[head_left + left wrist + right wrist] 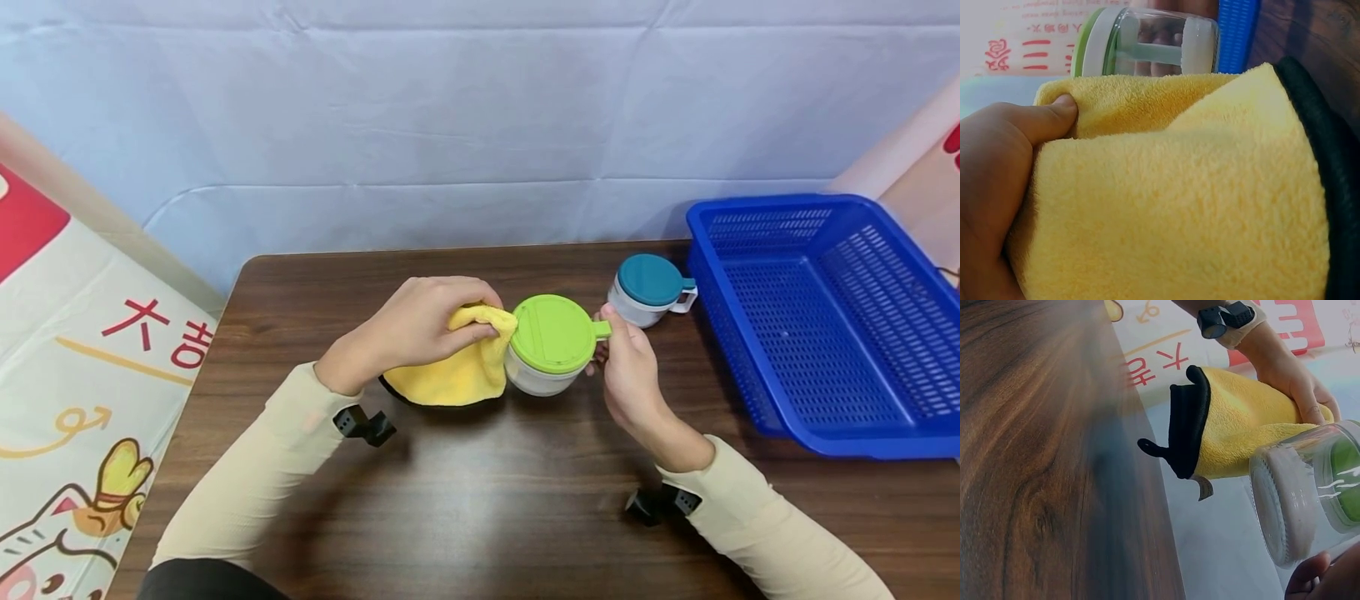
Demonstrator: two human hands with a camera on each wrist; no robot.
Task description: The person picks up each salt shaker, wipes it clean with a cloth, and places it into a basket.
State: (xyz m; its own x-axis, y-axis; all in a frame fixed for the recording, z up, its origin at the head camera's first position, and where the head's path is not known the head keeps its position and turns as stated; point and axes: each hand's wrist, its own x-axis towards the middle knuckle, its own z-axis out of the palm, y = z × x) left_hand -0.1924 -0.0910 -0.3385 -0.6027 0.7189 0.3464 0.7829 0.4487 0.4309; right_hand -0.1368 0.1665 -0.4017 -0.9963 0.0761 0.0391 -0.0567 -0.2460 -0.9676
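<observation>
My left hand (416, 325) pinches a yellow cloth (450, 379) with a dark edge between thumb and fingers. The cloth hangs in folds and meets the left side of a clear jar with a lime-green lid (551, 333). By its side handle, my right hand (633, 375) grips this jar, thumb near the lid's tab. The right wrist view shows the jar's base (1272, 512) raised off the table, with a pale layer at the bottom. A loop and a small tag stick out from the cloth (1235, 425) there.
A second jar with a teal lid (651, 281) stands behind my right hand, its handle close to a blue perforated basket (738, 333) on the right. Under everything lies a dark wooden table (465, 517). A pale cloth backdrop (450, 125) hangs behind the table.
</observation>
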